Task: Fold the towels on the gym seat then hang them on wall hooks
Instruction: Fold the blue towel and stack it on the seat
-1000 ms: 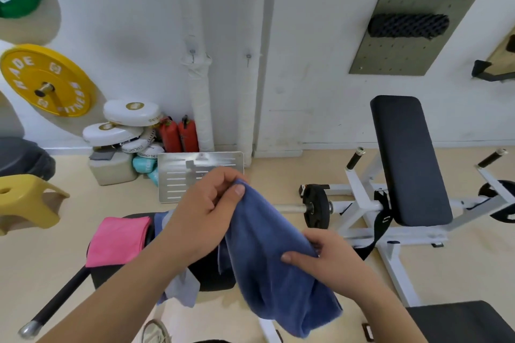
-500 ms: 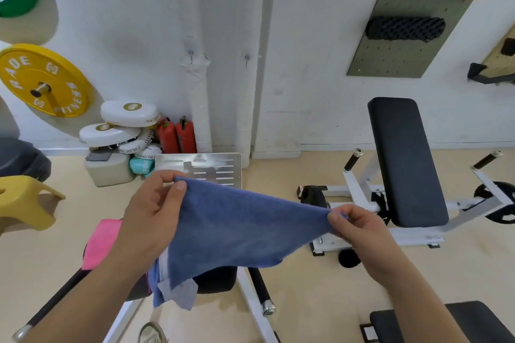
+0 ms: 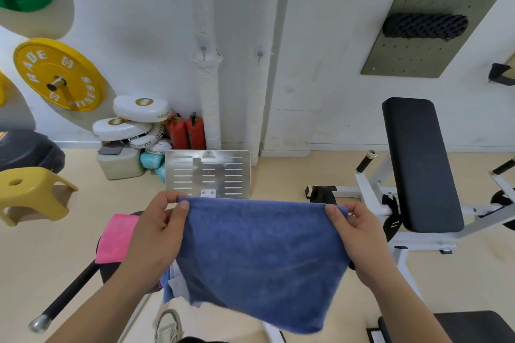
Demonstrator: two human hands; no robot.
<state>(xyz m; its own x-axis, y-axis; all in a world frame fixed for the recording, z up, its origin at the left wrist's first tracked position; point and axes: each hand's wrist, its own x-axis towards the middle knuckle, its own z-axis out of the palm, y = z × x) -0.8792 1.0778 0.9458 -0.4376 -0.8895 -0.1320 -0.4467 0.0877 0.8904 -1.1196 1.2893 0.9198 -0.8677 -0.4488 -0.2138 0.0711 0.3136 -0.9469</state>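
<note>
I hold a blue towel (image 3: pixel 259 256) stretched flat in front of me. My left hand (image 3: pixel 156 234) pinches its top left corner and my right hand (image 3: pixel 359 231) pinches its top right corner. The towel hangs down and hides most of the black gym seat (image 3: pixel 111 273) below it. A pink towel (image 3: pixel 117 238) lies folded on the seat's left side. A paler blue-grey cloth (image 3: pixel 174 285) peeks out under the blue towel's lower left edge. Two small hooks, one (image 3: pixel 204 50) on the left and another (image 3: pixel 259 56) on the right, stick out of the white wall ahead.
A black padded bench (image 3: pixel 418 164) on a white frame stands to the right. A metal plate (image 3: pixel 207 174) leans against the wall, next to white pads (image 3: pixel 139 110) and red extinguishers (image 3: pixel 186 132). A yellow stool (image 3: pixel 30 193) sits left. A black bar (image 3: pixel 64 298) juts out lower left. My shoe (image 3: pixel 168 326) shows below.
My hands have moved apart and spread the blue towel from a bunched drape into a flat sheet with a level top edge. The right hand went to the far corner.
</note>
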